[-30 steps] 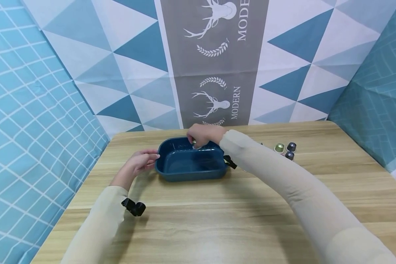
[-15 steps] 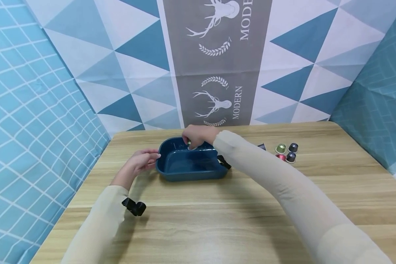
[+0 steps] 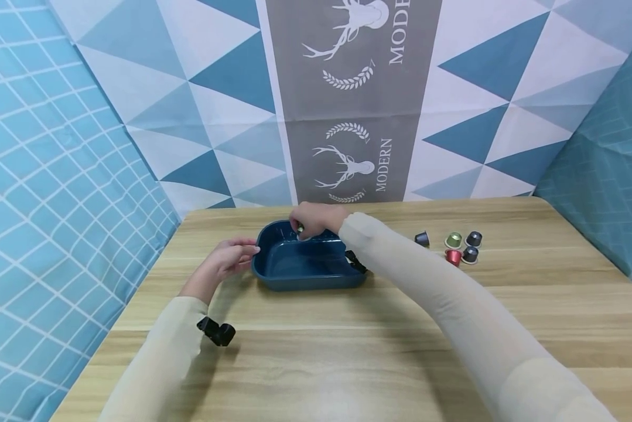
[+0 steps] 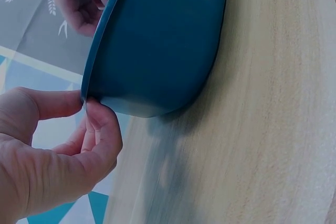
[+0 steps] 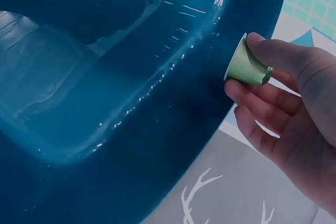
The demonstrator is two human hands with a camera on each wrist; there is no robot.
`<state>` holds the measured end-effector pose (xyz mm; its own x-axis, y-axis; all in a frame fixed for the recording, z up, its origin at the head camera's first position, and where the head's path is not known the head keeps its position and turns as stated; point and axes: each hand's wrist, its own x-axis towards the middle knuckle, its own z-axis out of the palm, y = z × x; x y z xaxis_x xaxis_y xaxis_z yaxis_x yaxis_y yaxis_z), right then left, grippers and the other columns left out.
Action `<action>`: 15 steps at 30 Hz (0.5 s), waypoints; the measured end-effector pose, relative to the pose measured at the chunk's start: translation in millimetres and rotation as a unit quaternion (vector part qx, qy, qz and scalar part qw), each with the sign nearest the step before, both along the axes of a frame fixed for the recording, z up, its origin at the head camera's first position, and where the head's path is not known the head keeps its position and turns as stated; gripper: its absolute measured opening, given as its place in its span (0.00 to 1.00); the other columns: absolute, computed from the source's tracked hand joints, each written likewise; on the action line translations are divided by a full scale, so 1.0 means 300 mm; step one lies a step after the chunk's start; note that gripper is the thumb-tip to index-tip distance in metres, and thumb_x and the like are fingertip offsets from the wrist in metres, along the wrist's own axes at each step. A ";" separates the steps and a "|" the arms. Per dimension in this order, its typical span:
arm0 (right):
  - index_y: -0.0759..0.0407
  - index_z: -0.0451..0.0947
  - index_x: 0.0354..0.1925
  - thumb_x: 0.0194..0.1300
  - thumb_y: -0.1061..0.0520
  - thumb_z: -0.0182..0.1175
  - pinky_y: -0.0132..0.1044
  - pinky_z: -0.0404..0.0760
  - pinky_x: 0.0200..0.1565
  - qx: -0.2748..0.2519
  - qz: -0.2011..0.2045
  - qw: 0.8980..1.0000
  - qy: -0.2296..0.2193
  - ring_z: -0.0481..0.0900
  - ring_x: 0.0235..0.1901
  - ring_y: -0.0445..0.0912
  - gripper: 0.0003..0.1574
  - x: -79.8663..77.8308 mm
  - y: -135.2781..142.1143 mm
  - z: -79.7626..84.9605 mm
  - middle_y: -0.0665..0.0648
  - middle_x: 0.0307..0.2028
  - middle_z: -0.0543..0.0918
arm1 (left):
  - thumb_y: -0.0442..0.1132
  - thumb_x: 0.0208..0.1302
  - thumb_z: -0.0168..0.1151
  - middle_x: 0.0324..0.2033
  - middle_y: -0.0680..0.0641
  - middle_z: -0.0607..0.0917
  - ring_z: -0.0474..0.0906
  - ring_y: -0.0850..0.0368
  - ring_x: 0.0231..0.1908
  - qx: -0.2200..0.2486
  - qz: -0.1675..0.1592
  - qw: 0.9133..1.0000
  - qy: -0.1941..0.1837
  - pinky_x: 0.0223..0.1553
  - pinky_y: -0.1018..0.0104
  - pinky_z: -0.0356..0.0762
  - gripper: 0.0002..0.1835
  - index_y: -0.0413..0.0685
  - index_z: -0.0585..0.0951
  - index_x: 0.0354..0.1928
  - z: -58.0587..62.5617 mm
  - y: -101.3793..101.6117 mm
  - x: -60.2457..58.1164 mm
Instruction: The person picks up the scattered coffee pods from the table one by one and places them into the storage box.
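Note:
A dark blue rectangular basin (image 3: 310,283) with rounded corners stands near the back of the table. My left hand (image 3: 226,259) pinches its left rim between thumb and fingers, as the left wrist view shows at the basin's edge (image 4: 152,40). Over the far side of the basin is my right hand (image 3: 313,218), holding a green coffee capsule (image 5: 248,66) between thumb and fingertips. The capsule is turned on its side, its pale rim facing the basin's interior. In the right wrist view the basin floor looks shiny and wet, with a line of small bright glints along its bend.
To the right of the basin sit a green capsule (image 3: 454,240), a red capsule (image 3: 453,257) and two dark capsules (image 3: 470,254) in a cluster. A separate dark capsule (image 3: 422,238) lies tipped beside my right sleeve (image 3: 431,275). Patterned cloth (image 3: 231,105) rises behind the wooden table (image 3: 305,351).
My right hand has shifted slightly left over the basin, still holding the green capsule. Its sleeve has uncovered the red capsule and the tipped dark one. The left hand stays on the rim.

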<state>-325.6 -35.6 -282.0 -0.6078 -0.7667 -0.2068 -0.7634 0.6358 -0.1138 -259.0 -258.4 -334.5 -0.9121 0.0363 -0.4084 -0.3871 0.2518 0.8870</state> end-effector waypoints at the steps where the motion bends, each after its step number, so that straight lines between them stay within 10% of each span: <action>1: 0.60 0.79 0.48 0.66 0.56 0.61 0.39 0.78 0.52 -0.001 0.001 1.000 0.000 0.79 0.46 0.47 0.14 -0.004 -0.002 -0.007 0.56 0.47 0.82 | 0.37 0.69 0.55 0.45 0.51 0.76 0.77 0.67 0.39 0.000 0.003 1.000 -0.002 0.41 0.76 0.79 0.27 0.37 0.64 0.67 -0.002 0.000 0.000; 15: 0.60 0.79 0.45 0.65 0.58 0.62 0.38 0.79 0.50 -0.015 0.011 1.000 -0.002 0.78 0.42 0.46 0.11 -0.027 -0.023 -0.049 0.56 0.46 0.82 | 0.37 0.70 0.54 0.49 0.48 0.74 0.75 0.63 0.42 0.003 0.004 1.000 -0.005 0.40 0.76 0.79 0.27 0.38 0.64 0.68 -0.006 -0.005 -0.002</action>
<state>-333.7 -42.4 -296.7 -0.5897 -0.7860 -0.1856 -0.7769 0.6149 -0.1356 -259.6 -259.8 -336.4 -0.9085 0.0310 -0.4168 -0.3977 0.2431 0.8848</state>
